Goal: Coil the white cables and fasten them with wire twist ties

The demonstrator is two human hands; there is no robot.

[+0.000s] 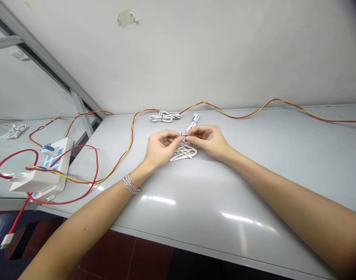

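At the far left, on the neighbouring bench, we see a small cable bundle (14, 131) lying by itself. Nearer to us is a white power strip (46, 171) with blue sockets, and a red cord (87, 182) loops around it and drops over the edge. A twisted red-and-yellow wire (131, 132) runs from there up onto our grey table (253, 186) and on along the wall to the right.

Our left hand (160, 149), with a silver bracelet (131, 184) at the wrist, rests on the table. Its thumb and forefinger are pinched tight at the neck of a coiled white cable (184, 151), and the other fingers are curled loosely under. The coil lies flat on the table between our two hands and touches both, with its plug end pointing away toward the wall. Right at the pinch we can make out a thin black tie (182, 135). It is too small for us to tell how far it is wrapped.

Just behind, near the wall, lies a tied white cable (164, 116), well apart from our hands.

Our right hand (208, 142) meets the left at the same spot. Its fingertips are closed on the neck and tie, and the palm is turned inward.

We judge that the work in hand is binding the coil at its neck. A next move would call for holding the loops gathered with one hand while the other twists the tie ends snug, without letting the coil spring loose.
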